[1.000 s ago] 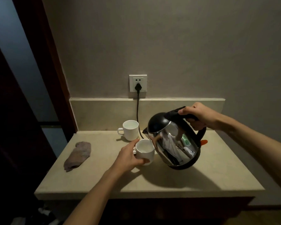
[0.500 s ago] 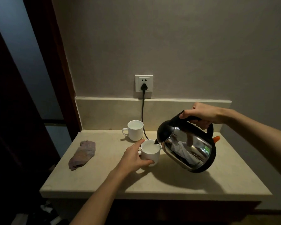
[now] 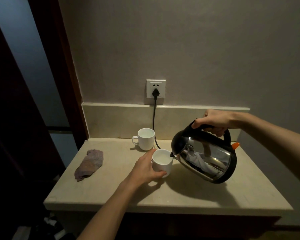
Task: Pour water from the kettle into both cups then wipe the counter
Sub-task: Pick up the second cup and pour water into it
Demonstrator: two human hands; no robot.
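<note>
At worktop centre: kettle (image 3: pixel 204 156) tipped over near cup (image 3: pixel 162 161).
Right hand (image 3: pixel 215 122) clamps the handle at 12 o'clock; left hand (image 3: pixel 146 168) wraps the smooth, likely fragile cup.

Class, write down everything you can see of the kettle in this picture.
The kettle has a shiny, mirror-like metal body, a black lid, a black arched handle, a black base ring and an orange tab near the handle's foot. It is held off the counter and tilted to the left, its dark spout at the rim of the near cup, which the left hand steadies. The right hand grips the top of the handle. No stream of water can be made out.
</note>
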